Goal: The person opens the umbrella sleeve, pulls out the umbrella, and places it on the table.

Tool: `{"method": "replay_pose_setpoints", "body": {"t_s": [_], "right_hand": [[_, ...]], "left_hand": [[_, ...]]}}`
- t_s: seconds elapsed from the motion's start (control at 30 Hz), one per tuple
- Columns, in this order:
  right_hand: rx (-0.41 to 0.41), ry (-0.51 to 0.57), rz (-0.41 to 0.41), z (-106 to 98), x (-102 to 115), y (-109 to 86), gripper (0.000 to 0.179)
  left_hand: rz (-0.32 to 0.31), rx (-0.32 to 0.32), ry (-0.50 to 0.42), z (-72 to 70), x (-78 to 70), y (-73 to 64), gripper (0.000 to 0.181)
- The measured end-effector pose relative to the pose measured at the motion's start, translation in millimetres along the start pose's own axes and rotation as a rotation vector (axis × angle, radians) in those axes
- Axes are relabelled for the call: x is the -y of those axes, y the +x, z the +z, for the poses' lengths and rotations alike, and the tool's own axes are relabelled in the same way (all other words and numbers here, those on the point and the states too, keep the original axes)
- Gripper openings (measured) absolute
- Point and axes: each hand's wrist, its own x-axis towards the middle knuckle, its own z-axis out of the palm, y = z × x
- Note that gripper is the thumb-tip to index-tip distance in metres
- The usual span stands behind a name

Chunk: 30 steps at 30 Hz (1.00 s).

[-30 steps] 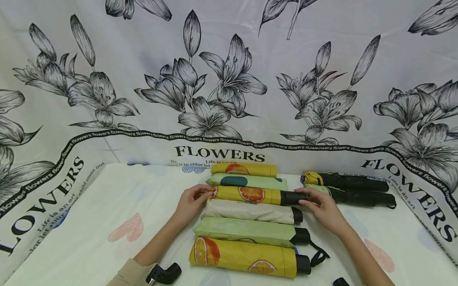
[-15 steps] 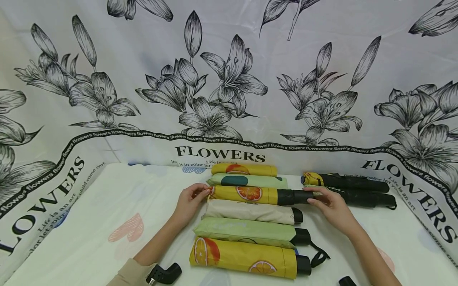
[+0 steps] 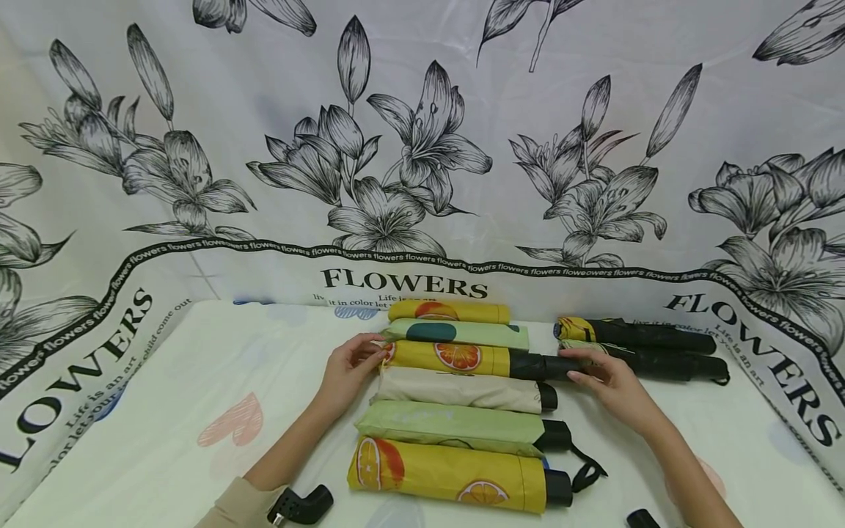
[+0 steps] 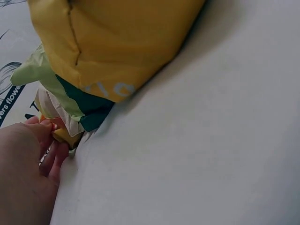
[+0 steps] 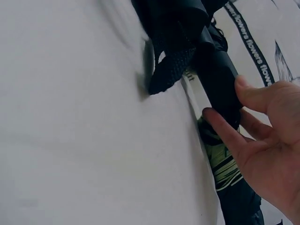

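Observation:
A folded umbrella in a yellow sleeve (image 3: 475, 359) with orange-slice prints lies crosswise in the middle of a row. Its black end (image 3: 536, 365) sticks out of the sleeve on the right. My left hand (image 3: 346, 370) pinches the sleeve's left end between thumb and fingers; the left wrist view shows those fingertips (image 4: 49, 127) behind other sleeve ends. On the opposite side, my right hand (image 3: 614, 385) grips the black end. In the right wrist view, thumb and fingers of the hand (image 5: 269, 147) lie on either side of the black handle (image 5: 219, 79).
Nearer me lie a cream-sleeved umbrella (image 3: 458, 389), a light green one (image 3: 449, 425) and a large yellow one (image 3: 442, 473). Behind are a pale green sleeve (image 3: 475, 333) and a yellow sleeve (image 3: 478, 313). Two dark umbrellas, one farther (image 3: 660, 337) and one nearer (image 3: 680, 364), lie right.
My right hand has moved right with the black end, and more of it shows beyond the yellow sleeve. My left hand keeps its pinch on the sleeve's end, almost in place.

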Motion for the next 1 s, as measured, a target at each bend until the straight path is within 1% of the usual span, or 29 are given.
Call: {"method": "replay_pose_setpoints", "body": {"t_s": [0.1,0.2,0.3,0.43,0.6,0.77,0.87,1.0], "right_hand": [[0.002,-0.005,0.000,2,0,-0.2,0.038],[-0.014,-0.019,-0.007,5,-1,-0.3,0.040],[-0.030,-0.039,-0.012,8,-1,-0.5,0.038],[-0.034,-0.067,0.005,7,1,-0.9,0.035],[-0.039,-0.100,0.013,1,3,-1.8,0.035],[-0.051,-0.117,0.013,-10,1,-5.2,0.035],[-0.040,-0.139,0.018,-19,-1,-6.8,0.035],[-0.036,-0.152,0.004,-30,-5,-10.1,0.035]], "left_hand": [[0.011,0.015,-0.006,-0.6,0.0,-0.1,0.017],[0.021,0.020,-0.012,-1.1,-0.6,-0.1,0.016],[0.015,0.018,-0.018,-1.2,-0.7,0.3,0.016],[-0.001,0.018,-0.024,-1.2,-1.3,0.9,0.016],[-0.018,0.015,-0.007,-2.1,-2.5,1.1,0.017],[-0.035,0.006,-0.023,-2.0,-3.3,0.6,0.017],[-0.034,0.005,-0.035,-1.9,-3.2,0.4,0.017],[-0.029,0.008,-0.030,-1.3,-2.9,0.8,0.017]]}}
